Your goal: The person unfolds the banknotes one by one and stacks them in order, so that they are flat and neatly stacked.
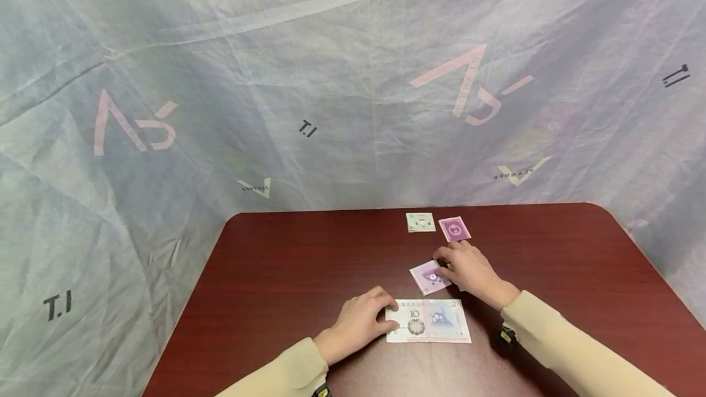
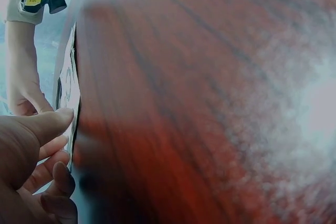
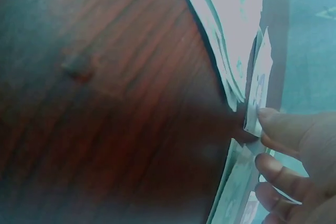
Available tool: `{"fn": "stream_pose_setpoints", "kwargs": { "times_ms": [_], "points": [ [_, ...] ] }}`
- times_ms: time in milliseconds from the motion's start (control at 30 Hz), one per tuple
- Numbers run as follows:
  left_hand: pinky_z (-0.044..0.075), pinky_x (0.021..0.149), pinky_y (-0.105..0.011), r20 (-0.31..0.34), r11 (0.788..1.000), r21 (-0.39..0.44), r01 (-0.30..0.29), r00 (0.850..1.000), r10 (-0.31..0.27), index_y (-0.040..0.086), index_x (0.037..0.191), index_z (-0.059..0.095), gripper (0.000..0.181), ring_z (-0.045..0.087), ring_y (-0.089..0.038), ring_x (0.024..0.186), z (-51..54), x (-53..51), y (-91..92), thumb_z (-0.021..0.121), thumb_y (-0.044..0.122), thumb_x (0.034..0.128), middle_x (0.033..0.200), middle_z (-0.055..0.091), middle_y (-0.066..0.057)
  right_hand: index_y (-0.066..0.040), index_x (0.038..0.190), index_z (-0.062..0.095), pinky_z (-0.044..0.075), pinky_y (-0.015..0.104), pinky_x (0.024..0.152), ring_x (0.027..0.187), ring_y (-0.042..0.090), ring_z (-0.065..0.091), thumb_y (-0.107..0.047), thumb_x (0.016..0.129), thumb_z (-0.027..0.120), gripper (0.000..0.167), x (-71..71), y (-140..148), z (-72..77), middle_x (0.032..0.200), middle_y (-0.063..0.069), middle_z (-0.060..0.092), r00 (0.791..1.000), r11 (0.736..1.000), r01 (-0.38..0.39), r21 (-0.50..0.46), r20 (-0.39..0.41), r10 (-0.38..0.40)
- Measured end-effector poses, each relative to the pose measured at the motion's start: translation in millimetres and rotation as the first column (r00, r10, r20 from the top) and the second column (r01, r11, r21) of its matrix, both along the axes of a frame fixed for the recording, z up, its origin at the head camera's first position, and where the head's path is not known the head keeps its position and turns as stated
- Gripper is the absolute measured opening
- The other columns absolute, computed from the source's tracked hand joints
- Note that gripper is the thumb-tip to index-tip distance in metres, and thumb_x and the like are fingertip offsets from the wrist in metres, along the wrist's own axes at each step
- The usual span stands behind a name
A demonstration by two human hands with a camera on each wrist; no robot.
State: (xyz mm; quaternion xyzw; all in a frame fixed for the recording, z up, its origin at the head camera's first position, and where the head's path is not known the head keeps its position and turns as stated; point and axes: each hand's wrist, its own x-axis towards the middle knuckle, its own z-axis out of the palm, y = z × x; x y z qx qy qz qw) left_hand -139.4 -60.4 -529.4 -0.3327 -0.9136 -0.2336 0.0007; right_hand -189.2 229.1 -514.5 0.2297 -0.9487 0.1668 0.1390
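Note:
A banknote (image 1: 436, 321) printed with a 10 and a blue cartoon figure lies flat near the front of the table. My left hand (image 1: 358, 321) holds its left end between thumb and fingers; the left wrist view shows the thumb (image 2: 55, 121) on the note's edge. Just beyond lies a small square purple folded note (image 1: 429, 279), set at an angle. At its right side, my right hand (image 1: 470, 269) pinches it, with the thumb (image 3: 283, 127) on its surface in the right wrist view. The fingertips beneath are partly hidden.
Farther back on the dark red wooden table (image 1: 309, 256) lie a green folded note (image 1: 420, 222) and a darker purple one (image 1: 455, 229), side by side. A grey printed cloth (image 1: 353, 78) hangs behind the table and along its sides.

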Motion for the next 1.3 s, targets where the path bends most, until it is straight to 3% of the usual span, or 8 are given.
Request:
{"fn": "stream_pose_setpoints", "kwargs": {
  "times_ms": [333, 600, 1033, 1200, 1300],
  "points": [
    [0.052, 0.068, -0.029, 0.005, 1.000, -0.011, -0.009, 1.000, 0.009, 0.023, 0.105, 0.075, 0.023, 0.065, -0.006, 0.085, 4.2, 1.8, 0.9, 0.086, 0.032, 0.0862, 0.103, 0.066, 0.012, -0.009, 0.095, 0.068, 0.046, 0.042, 0.068, 0.078, 0.022, 0.056, -0.012, 0.080, 0.089, 0.026, -2.9, 2.4, 4.4, 0.084, 0.002, 0.060, 0.998, 1.000, -0.002, -0.025, 0.061, 0.003],
    [0.051, 0.067, -0.027, 0.008, 1.000, -0.007, -0.012, 1.000, 0.012, 0.023, 0.105, 0.074, 0.023, 0.060, -0.002, 0.081, 3.9, 1.0, 0.3, 0.085, 0.032, 0.0869, 0.101, 0.065, 0.013, -0.010, 0.090, 0.062, 0.046, 0.039, 0.067, 0.077, 0.018, 0.055, -0.011, 0.078, 0.091, 0.031, -6.6, 1.2, 6.7, 0.082, 0.001, 0.058, 0.998, 0.998, -0.004, -0.061, 0.059, 0.008],
    [0.050, 0.066, -0.026, -0.024, 1.000, 0.005, 0.001, 1.000, -0.001, 0.021, 0.104, 0.075, 0.023, 0.062, -0.004, 0.081, 1.1, 2.4, 1.1, 0.086, 0.031, 0.0861, 0.100, 0.066, 0.011, -0.015, 0.084, 0.062, 0.047, 0.034, 0.064, 0.068, 0.010, 0.054, -0.005, 0.085, 0.084, 0.024, -5.5, -1.4, 1.0, 0.073, -0.007, 0.062, 0.993, 0.980, 0.055, -0.189, 0.113, -0.033],
    [0.050, 0.066, -0.026, -0.016, 1.000, -0.004, -0.011, 1.000, 0.011, 0.022, 0.105, 0.075, 0.023, 0.062, -0.003, 0.081, -0.6, 2.8, 0.7, 0.085, 0.032, 0.0866, 0.100, 0.066, 0.012, -0.009, 0.094, 0.074, 0.056, 0.043, 0.076, 0.081, 0.019, 0.070, -0.004, 0.089, 0.080, 0.009, -3.3, -0.8, 3.1, 0.085, 0.000, 0.074, 0.992, 0.966, 0.045, -0.254, 0.122, -0.014],
    [0.050, 0.066, -0.027, -0.020, 1.000, -0.005, -0.013, 1.000, 0.013, 0.022, 0.105, 0.075, 0.024, 0.062, -0.003, 0.081, -1.1, 3.6, 0.4, 0.085, 0.032, 0.0862, 0.100, 0.066, 0.012, -0.008, 0.099, 0.080, 0.057, 0.049, 0.083, 0.091, 0.027, 0.073, -0.004, 0.090, 0.078, 0.010, 0.1, 1.6, 3.9, 0.092, 0.003, 0.078, 0.993, 0.964, 0.051, -0.261, 0.112, -0.022]
  ]
}}
